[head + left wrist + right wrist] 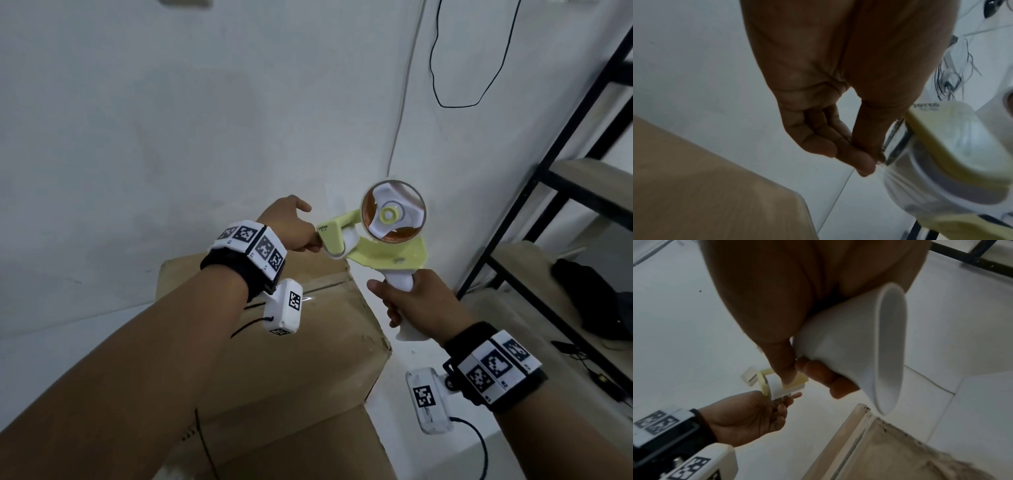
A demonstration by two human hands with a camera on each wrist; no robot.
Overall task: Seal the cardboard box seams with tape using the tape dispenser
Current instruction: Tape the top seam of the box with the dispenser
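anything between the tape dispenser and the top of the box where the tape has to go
Nothing visible. The tape dispenser hangs in open air above the cardboard box, gripped by the right hand; the left hand pinches at its front end, not below it.

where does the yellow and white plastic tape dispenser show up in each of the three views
Head: the yellow and white plastic tape dispenser is at centre, above the brown cardboard box, its handle gripped by the right hand.
Left wrist: its yellow front end fills the lower right, beside the left hand.
Right wrist: white handle at upper right, yellow front small at centre left.
Shared landmark: the left hand's fingertips pinching at its front end.
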